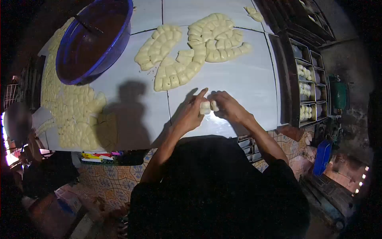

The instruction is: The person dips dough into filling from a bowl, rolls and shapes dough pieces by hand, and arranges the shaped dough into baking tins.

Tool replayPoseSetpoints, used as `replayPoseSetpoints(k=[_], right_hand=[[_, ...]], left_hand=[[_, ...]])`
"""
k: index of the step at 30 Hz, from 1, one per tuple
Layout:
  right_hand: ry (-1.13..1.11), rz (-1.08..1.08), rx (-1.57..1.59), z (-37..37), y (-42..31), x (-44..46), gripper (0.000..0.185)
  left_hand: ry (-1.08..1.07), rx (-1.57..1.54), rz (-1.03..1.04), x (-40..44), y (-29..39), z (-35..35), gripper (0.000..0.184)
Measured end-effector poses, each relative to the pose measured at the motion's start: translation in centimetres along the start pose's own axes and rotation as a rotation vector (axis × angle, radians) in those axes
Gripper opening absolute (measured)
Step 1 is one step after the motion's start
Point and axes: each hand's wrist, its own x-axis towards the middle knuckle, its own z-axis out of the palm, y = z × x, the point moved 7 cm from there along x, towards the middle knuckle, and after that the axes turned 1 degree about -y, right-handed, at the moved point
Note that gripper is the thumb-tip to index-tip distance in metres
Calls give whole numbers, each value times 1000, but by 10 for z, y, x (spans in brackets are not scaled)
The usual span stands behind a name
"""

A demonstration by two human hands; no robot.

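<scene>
My left hand (pixel 194 112) is closed around a pale dough piece (pixel 205 108), its index finger raised away from it. Just to the right, my right hand (pixel 229 106) has its fingers curled on a smaller dough piece (pixel 215 105). Both hands are close together over the near part of the white tabletop (pixel 246 83). Beyond them lie curved strips of cut dough pieces (pixel 181 73), set side by side, with another group of dough pieces (pixel 159 46) to the left.
A large blue basin (pixel 126 38) with a brown inside stands at the back left. Many dough pieces (pixel 75 131) cover the table's left end, where a person (pixel 47 171) is. Compartmented metal pans (pixel 312 85), some holding dough balls, stand at the right.
</scene>
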Motion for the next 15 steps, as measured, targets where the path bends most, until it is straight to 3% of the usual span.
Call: replayPoseSetpoints(k=[5,8,9,10,13,15], right_hand=[[-21,70,-43,-3,-9,-6,86],[-40,23,-195,-18,-27,1,88],[1,29,-255,-23,-27,12,86],[114,26,-102,-36,-30,18,71],[141,-118,-70,-60,-42,88,44],[220,-172,-163,-70,-39,144,42]], left_hand=[[95,30,1,-14,15,-9,91],[374,-72,-5,-27,3,-33,83],[463,57,-12,-31,4,-48,73],[550,10,-8,-33,7,-65,60],[740,253,23,-24,-5,-90,49],[632,318,23,2,-12,-92,57]])
